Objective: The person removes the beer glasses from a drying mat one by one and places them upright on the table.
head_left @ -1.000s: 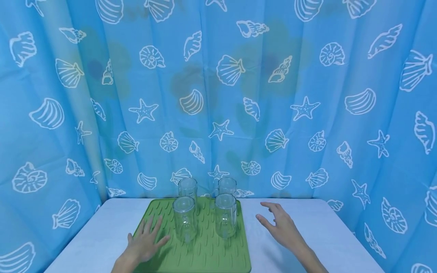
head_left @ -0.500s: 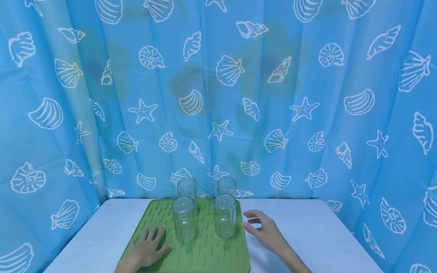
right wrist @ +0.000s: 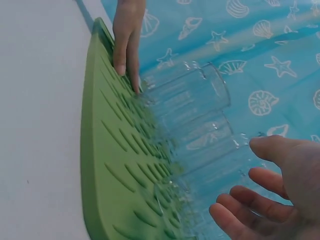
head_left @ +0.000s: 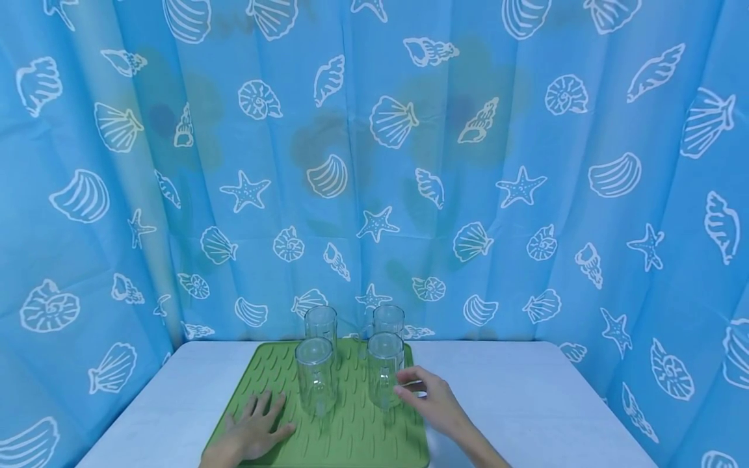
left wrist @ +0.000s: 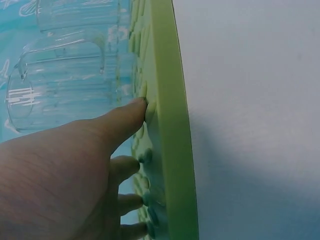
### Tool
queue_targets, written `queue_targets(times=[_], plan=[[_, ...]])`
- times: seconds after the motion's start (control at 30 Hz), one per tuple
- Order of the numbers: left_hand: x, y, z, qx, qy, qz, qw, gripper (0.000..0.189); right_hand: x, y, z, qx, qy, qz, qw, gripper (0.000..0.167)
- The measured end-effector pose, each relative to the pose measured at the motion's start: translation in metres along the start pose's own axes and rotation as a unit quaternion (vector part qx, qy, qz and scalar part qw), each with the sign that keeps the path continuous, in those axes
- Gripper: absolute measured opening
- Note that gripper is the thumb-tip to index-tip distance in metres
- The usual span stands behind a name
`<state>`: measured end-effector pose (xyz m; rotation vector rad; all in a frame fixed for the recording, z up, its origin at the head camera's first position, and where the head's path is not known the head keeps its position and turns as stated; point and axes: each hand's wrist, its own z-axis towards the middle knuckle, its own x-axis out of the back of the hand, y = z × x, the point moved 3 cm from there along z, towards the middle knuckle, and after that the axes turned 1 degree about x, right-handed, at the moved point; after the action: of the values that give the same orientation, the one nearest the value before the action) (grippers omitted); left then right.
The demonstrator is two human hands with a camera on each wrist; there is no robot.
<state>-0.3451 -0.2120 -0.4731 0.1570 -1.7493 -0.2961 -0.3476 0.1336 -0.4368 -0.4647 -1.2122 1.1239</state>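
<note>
A green ribbed mat point(head_left: 351, 445) bears several clear glass mugs with handles. My left hand point(head_left: 253, 432) rests on the mat's front left part with its fingers spread; in the left wrist view its fingertips point(left wrist: 137, 107) press down on the ribs near the edge, beside a glass mug point(left wrist: 65, 85). My right hand point(head_left: 433, 403) is at the right side of the front right mug point(head_left: 383, 364), where its fingertips overlap the glass in the head view. In the right wrist view the right hand point(right wrist: 285, 195) has loosely bent fingers apart from the thumb, not closed round the glass.
The front left mug point(head_left: 316, 383) stands to the left, with a back left mug point(head_left: 321, 318) and a back right mug point(head_left: 389, 317) behind. A white cloth covers the table point(head_left: 503, 390). A blue shell-patterned curtain point(head_left: 374, 182) hangs behind and at both sides.
The right hand has moved left from over the white cloth to the front right mug. The left hand has come down slightly onto the mat. The mugs have stayed put.
</note>
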Motion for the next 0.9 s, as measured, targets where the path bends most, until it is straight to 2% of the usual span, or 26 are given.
queue_targets(times=[0.33, 0.67, 0.9], plan=[[-0.002, 0.001, -0.004, 0.001, -0.007, -0.004, 1.0, 0.084, -0.015, 0.0, 0.001, 0.0, -0.014, 0.017, 0.9998, 0.033], [0.0, 0.002, -0.003, 0.004, -0.019, -0.003, 0.9998, 0.084, -0.025, 0.002, 0.004, 0.009, -0.032, 0.083, 0.996, 0.028], [-0.002, -0.001, 0.0, 0.01, -0.017, -0.002, 0.9998, 0.086, -0.03, 0.004, 0.003, 0.01, -0.021, 0.094, 0.9953, 0.022]])
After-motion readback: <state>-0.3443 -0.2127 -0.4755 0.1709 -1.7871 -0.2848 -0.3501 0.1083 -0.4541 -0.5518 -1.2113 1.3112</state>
